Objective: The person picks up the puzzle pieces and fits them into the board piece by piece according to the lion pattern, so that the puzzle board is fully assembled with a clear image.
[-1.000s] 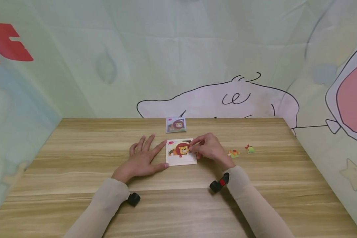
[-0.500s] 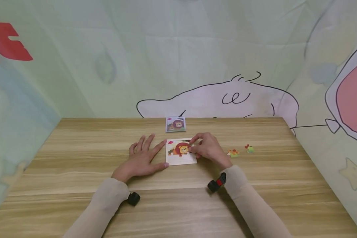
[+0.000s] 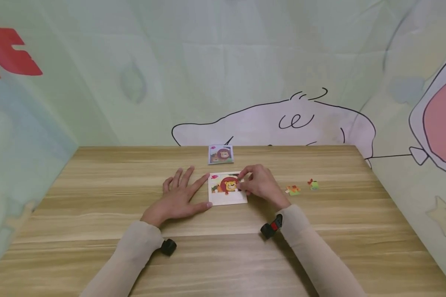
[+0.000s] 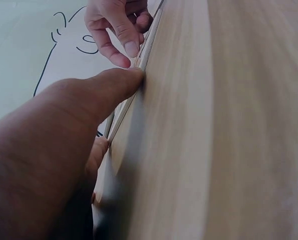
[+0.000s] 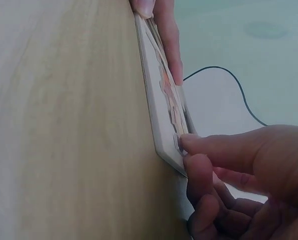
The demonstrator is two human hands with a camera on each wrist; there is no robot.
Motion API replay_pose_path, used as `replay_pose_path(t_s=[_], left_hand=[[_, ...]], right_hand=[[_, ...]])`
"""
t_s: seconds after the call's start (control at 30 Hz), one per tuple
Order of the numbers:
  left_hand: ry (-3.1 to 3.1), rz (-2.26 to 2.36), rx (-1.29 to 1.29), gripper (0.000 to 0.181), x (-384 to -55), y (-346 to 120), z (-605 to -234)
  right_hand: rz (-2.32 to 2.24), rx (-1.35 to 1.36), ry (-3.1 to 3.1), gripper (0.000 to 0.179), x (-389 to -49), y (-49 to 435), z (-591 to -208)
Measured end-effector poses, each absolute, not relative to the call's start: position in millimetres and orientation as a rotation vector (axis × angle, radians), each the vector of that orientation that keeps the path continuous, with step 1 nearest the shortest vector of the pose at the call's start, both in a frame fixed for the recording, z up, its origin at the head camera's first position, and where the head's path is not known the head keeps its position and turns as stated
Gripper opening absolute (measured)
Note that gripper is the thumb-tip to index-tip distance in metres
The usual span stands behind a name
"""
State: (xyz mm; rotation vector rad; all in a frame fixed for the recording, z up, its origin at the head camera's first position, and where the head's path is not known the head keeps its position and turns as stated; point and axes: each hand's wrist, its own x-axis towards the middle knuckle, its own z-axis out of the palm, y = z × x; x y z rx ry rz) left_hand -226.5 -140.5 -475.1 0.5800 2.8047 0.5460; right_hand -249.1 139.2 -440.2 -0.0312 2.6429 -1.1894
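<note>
Edged inward, right hand (image 3: 262, 184) seemingly pinches a piece (image 5: 176, 142) at the puzzle's (image 3: 228, 200) right; spread left hand (image 3: 176, 203) touches its left.

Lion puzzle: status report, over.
Left hand touching lion puzzle, left edge; right hand pinching at right side. Bottom strip unfilled. Two loose pieces right, not blocking.

Soft, even light, a bit dim; head pic. fairly sharp, wrist pics. less so.
Head view: weak sheen on table (image 3: 226, 264), approx. front centre, and soft shadows under the sleeves (image 3: 316, 251). L wrist view: dark, blurred shadow beside left hand (image 4: 63, 122); wood grain out of focus. R wrist view: milky, low contrast, backdrop (image 5: 249, 60) blurred.
</note>
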Motion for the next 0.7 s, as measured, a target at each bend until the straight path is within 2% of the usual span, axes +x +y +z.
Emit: replay_pose_path(t_s=[0.23, 0.7], left_hand=[[2.811, 0.531, 0.578, 0.093, -224.0, -140.3, -470.4], [2.814, 0.525, 0.569, 0.093, -224.8, -140.5, -471.7]], right_hand=[[-1.093, -0.191, 2.649, 0.019, -253.0, 141.2, -436.6], [-1.083, -0.23, 2.615, 0.015, -257.4, 145.4, -439.8]])
